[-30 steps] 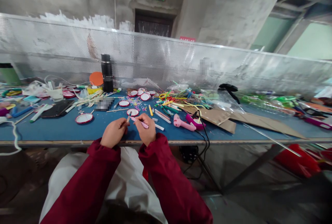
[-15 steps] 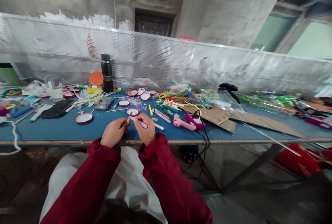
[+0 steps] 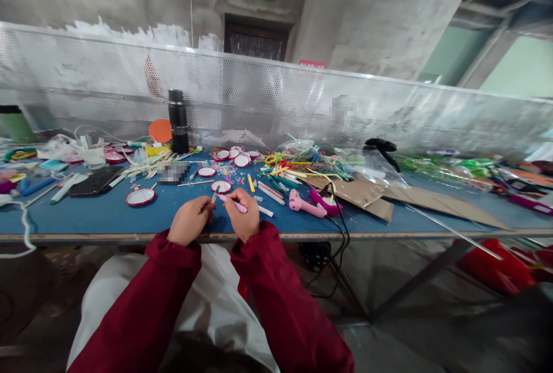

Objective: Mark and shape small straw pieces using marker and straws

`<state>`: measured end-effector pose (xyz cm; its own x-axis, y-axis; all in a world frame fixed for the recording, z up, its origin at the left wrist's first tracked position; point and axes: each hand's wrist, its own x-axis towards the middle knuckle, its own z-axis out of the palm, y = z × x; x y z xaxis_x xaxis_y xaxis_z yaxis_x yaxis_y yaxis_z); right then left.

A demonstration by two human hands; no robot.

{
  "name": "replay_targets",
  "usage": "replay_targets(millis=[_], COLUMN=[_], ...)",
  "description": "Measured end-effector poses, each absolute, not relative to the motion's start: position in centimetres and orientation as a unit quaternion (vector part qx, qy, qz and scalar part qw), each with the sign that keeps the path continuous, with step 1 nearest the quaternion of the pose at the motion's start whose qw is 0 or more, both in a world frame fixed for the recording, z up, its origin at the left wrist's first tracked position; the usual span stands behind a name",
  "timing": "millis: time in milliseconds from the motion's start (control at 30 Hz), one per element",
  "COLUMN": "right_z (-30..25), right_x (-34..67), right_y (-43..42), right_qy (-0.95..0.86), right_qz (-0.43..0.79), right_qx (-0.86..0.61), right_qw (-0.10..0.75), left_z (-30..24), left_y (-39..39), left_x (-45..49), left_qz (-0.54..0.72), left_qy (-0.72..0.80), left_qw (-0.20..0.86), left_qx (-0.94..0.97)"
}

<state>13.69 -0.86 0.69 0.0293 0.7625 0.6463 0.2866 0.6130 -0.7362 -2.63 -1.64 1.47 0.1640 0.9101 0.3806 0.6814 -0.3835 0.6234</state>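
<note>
My left hand (image 3: 188,221) is closed in a pinch on a thin stick (image 3: 215,195) with a greyish upper end. My right hand (image 3: 244,219) is wrapped round a pink marker pen (image 3: 240,207), whose tip points left toward the stick. The two hands are close together above the table's front edge, a small gap between them. Just beyond the fingertips lies a round white lid with a red rim (image 3: 223,185), partly covered by the stick. A white marker (image 3: 265,211) rests right of my right hand.
To the right are a pink glue gun (image 3: 302,205), a purple tool (image 3: 327,201) with black cords and cardboard (image 3: 358,191). Leftward lie another red-rimmed lid (image 3: 140,197) and a dark phone (image 3: 95,181). A black bottle (image 3: 177,122) stands before the perforated metal screen (image 3: 263,96).
My right hand and the pink marker have shifted very slightly to the right, away from the stick. My left hand stays in place.
</note>
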Motion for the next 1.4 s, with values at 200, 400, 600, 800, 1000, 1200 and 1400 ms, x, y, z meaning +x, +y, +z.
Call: replay_targets(millis=[200, 400, 600, 800, 1000, 1200, 1400], right_z=[0.8, 0.71, 0.78, 0.98, 0.92, 0.76, 0.65], right_x=[13.61, 13.66, 13.77, 13.76, 13.73, 13.79, 13.88], right_y=[-0.99, -0.83, -0.86, -1.07, -0.99, -0.85, -0.76], right_qy=[-0.675, -0.668, -0.683, -0.692, -0.683, -0.692, -0.701], right_qz=[0.2, 0.197, 0.198, 0.197, 0.196, 0.197, 0.196], right_qx=[-0.386, -0.395, -0.381, -0.38, -0.39, -0.38, -0.375], right_qw=[0.596, 0.599, 0.59, 0.581, 0.585, 0.582, 0.574], left_z=[1.3, 1.31, 1.43, 1.45, 1.39, 1.48, 1.63], left_y=[-1.56, -1.47, -1.52, -1.68, -1.53, -1.64, -1.79], left_x=[-2.67, -2.61, -2.59, -2.6, -2.69, -2.63, -2.52], left_qz=[0.369, 0.366, 0.366, 0.366, 0.363, 0.365, 0.365], left_qy=[0.531, 0.536, 0.534, 0.532, 0.539, 0.534, 0.532], left_qw=[0.158, 0.158, 0.156, 0.152, 0.153, 0.153, 0.151], left_qx=[0.746, 0.744, 0.746, 0.749, 0.744, 0.747, 0.749])
